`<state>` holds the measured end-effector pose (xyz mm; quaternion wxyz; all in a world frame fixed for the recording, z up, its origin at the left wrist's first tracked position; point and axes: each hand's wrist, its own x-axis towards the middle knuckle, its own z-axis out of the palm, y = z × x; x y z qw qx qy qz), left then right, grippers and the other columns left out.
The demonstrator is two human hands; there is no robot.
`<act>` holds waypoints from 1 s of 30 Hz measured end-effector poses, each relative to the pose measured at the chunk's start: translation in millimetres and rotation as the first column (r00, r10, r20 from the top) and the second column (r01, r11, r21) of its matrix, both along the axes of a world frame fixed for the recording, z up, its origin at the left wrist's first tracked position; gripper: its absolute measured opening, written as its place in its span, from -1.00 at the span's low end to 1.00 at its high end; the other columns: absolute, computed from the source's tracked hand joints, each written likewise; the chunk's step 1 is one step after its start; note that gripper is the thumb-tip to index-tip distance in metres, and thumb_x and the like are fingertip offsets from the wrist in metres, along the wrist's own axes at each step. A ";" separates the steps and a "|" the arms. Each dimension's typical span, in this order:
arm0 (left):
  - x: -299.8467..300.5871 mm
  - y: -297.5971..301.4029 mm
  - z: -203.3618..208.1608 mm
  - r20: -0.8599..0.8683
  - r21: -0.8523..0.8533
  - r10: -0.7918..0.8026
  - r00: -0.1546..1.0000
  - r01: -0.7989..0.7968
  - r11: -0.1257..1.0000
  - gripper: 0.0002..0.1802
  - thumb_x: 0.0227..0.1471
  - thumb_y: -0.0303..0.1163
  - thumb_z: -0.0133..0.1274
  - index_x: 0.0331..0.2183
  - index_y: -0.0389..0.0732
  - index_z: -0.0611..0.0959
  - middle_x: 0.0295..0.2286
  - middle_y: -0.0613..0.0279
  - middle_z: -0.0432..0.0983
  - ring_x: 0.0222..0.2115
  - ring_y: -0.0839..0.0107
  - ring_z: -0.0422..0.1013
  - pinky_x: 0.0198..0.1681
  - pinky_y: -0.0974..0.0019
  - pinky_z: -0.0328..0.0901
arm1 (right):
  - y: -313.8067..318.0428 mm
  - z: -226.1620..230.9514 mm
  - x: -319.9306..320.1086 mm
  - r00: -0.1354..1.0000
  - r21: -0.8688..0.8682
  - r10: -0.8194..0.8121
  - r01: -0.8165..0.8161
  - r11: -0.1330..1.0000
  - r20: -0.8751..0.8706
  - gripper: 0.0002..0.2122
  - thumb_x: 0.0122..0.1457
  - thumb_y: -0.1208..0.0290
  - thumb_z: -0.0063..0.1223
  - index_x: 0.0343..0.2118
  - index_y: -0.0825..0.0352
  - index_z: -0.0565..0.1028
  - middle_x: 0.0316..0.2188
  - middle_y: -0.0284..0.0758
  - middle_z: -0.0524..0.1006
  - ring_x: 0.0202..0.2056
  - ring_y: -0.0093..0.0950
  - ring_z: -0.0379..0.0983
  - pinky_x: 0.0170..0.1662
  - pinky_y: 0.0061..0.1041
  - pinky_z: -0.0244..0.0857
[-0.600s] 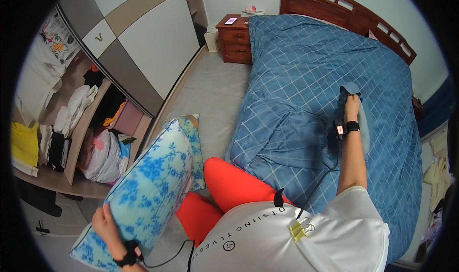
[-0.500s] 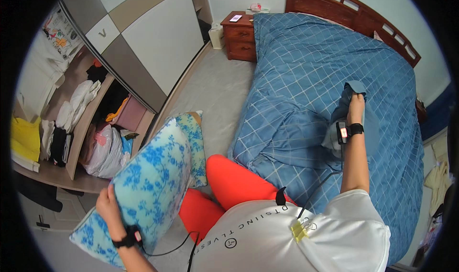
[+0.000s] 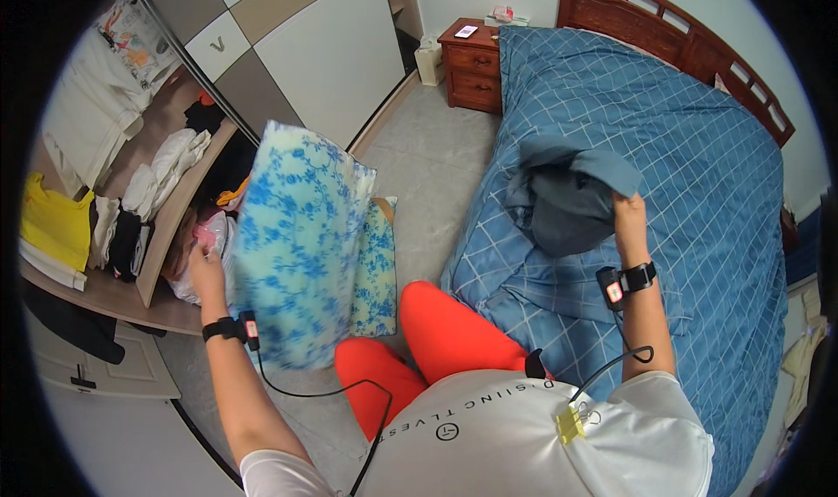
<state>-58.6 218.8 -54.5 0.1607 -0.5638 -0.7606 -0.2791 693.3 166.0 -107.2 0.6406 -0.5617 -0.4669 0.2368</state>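
Observation:
My right hand [image 3: 630,222] grips the edge of a dark blue-grey garment [image 3: 572,205], which hangs bunched just over the bed. On the left, a light blue padded panel with blue flowers [image 3: 301,244] stands tilted beside the wardrobe, its lower part smeared by motion. My left hand [image 3: 208,274] is close to the panel's left edge, with a small gap between them. Its fingers are loosely bent and nothing shows in them. Behind the panel leans a second floral piece with a tan corner [image 3: 375,270].
An open wardrobe [image 3: 175,244] at the left holds folded clothes, a yellow garment [image 3: 57,222] and a plastic bag [image 3: 188,287]. A bed [image 3: 698,183] with blue checked bedding fills the right. A wooden nightstand [image 3: 472,82] bears a phone [image 3: 466,32]. Black cables [image 3: 323,393] run from my wrists.
My right hand has lifted the garment and brought it leftward over the bed. The floral panel has swung more upright and away from me. My left hand has come off its edge.

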 end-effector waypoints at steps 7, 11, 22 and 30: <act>165.1 -26.9 -9.7 0.391 -0.030 -0.477 0.787 0.530 0.848 -0.72 0.09 -0.38 -0.03 -0.13 -0.21 0.51 -0.34 0.09 0.50 -0.31 0.36 0.43 -0.21 0.33 0.31 | 1.1 28.1 -95.5 0.904 -0.013 0.425 -0.425 0.905 0.039 -0.83 0.19 0.51 -0.11 -0.21 0.41 0.48 -0.37 -0.57 0.46 -0.33 -0.74 0.30 -0.23 -0.67 0.22; 269.9 -74.2 0.2 0.607 -0.014 -0.585 0.538 0.743 0.669 -0.31 -0.08 -0.46 0.14 0.11 -0.18 0.28 -0.12 0.07 0.41 -0.14 0.27 0.38 -0.05 0.24 0.27 | 2.3 35.4 -156.5 0.765 -0.040 0.643 -0.642 0.766 0.035 -0.81 0.18 0.54 -0.13 -0.18 0.43 0.47 -0.30 -0.47 0.50 -0.23 -0.66 0.36 -0.14 -0.60 0.27; 312.6 -94.6 -60.4 0.621 -0.040 -0.574 0.534 0.752 0.658 -0.27 -0.17 -0.55 0.02 0.12 -0.25 0.25 -0.03 -0.16 0.29 -0.02 -0.09 0.25 0.02 0.11 0.20 | -19.3 56.6 -231.1 0.525 -0.022 0.832 -0.843 0.537 0.179 -0.79 0.07 0.59 -0.06 -0.21 0.36 0.50 -0.32 -0.24 0.55 -0.25 -0.44 0.48 -0.15 -0.51 0.31; 184.0 -58.9 -159.3 0.594 -0.126 -0.072 0.801 0.181 0.975 -0.59 -0.10 -0.60 -0.18 -0.12 -0.37 0.47 -0.40 -0.07 0.47 -0.38 0.08 0.42 -0.26 0.16 0.31 | 0.0 76.5 -171.0 0.806 0.242 0.434 -0.363 0.900 -0.403 -0.81 0.14 0.51 -0.23 -0.24 0.33 0.44 -0.39 -0.39 0.46 -0.36 -0.60 0.38 -0.24 -0.61 0.27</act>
